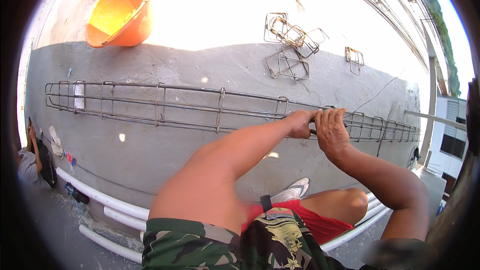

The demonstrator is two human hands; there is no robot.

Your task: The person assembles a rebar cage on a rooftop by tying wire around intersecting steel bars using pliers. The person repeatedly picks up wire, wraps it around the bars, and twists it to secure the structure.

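Observation:
A long rebar cage (190, 102) of steel bars and square stirrups lies across the floor from far left to right. My left hand (301, 122) is closed around its bars, just right of the middle. Right beside it, my right hand (331, 130) has its fingers curled over the top bar. A small dark piece shows between the two hands; its kind is hidden. Past the cage, several loose bent stirrups (295, 35) lie in a pile, and a smaller group of stirrups (354, 60) lies to their right.
An orange bucket (135, 25) stands tilted at the far left. White pipes (100, 196) lie near me on the left. Long straight bars (385, 7) stretch along the far right. Another person (32, 162) sits at the left edge. A white strip (79, 96) lies under the cage's left end.

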